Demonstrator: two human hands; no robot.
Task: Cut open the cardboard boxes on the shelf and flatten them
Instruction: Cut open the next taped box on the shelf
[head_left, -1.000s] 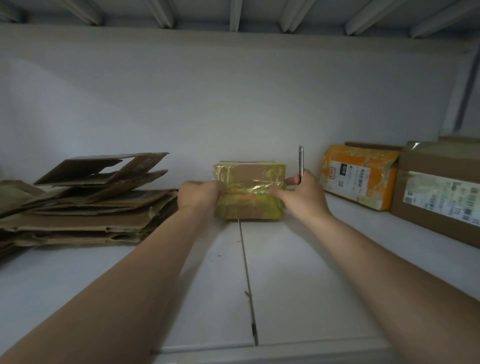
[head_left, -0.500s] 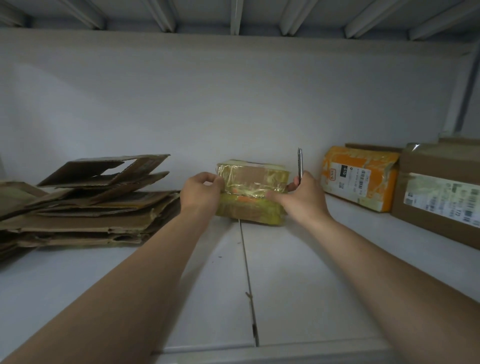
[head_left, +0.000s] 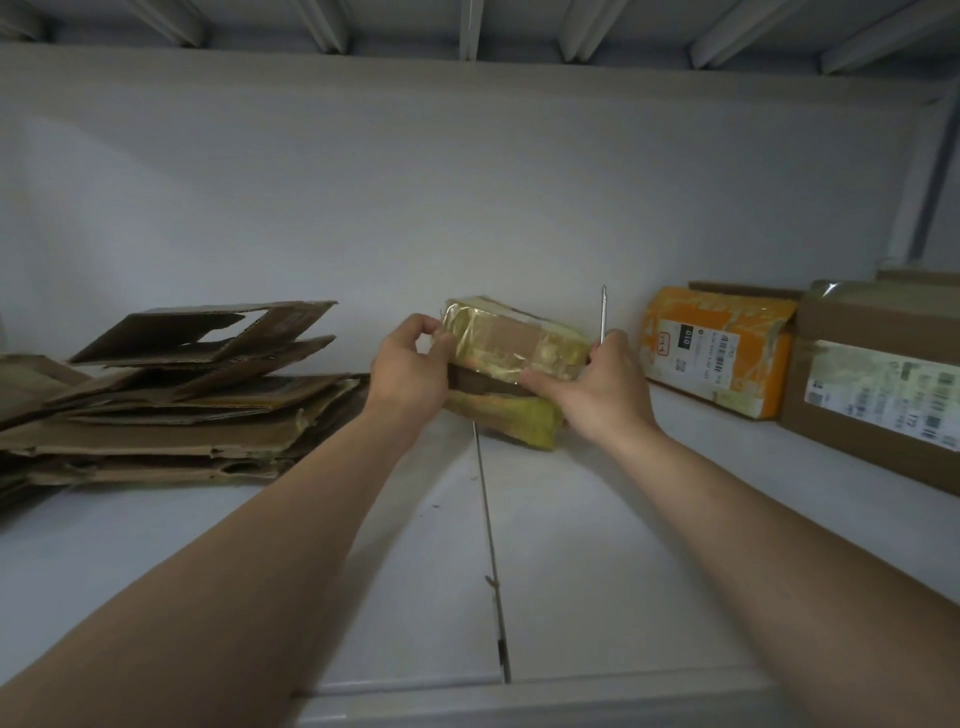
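Inspection of the shelf (head_left: 597, 571), largest item first. One stack of flattened cardboard (head_left: 171, 415) lies at the far left, and I cannot count its sheets. At the far right stands one large brown box (head_left: 878, 405) with a white label. Just left of it, and touching it as far as I can tell, is one orange-taped box (head_left: 717, 348). Both are still unopened. The third box, the small taped box (head_left: 514, 343), is at centre against the back wall and held between my two hands. That makes three boxes not yet flattened. Its long axis runs left to right, with the right end sitting lower than the left. A dark gap shows along its near face between an upper and a lower part, so I judge the seam is parting there. My left hand (head_left: 410, 374) grips the left end, fingers curled over the top corner. My right hand (head_left: 602, 389) is closed at the right end, with the thumb laid along the near face. It also holds the one cutter (head_left: 603, 312), whose thin blade stands upright just beyond the box's right end, clear of the tape. The two hands are equally near the box. The coming move turns on that gap: it lies between my thumbs and faces me, so the pull must spread it top from bottom.
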